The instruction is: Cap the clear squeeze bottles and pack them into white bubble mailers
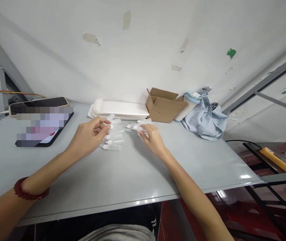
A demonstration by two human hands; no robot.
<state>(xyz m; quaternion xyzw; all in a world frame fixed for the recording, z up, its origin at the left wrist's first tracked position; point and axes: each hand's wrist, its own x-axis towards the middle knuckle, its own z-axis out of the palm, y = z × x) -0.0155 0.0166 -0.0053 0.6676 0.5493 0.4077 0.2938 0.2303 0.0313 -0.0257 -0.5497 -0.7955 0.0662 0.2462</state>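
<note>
Small translucent plastic dropper bottles (113, 142) with narrow white tips lie in a loose column at the middle of the table. At the left of this column, my left hand (90, 134) has its thumb and index finger closed round the tip of one bottle (116, 127). My right hand (154, 137) curls its fingers over several similar bottles (143, 124), whose tips point left. Thin clear strands show between the two groups. The palm side of my right hand is hidden.
Behind the bottles lies a stack of white flat packets (122, 108). Beside it stand an open cardboard box (166, 107), a lidded cup (189, 103) and a light blue cloth bag (205, 117). At left lie a lit phone (48, 127) and a dark device (38, 104) with a cable.
</note>
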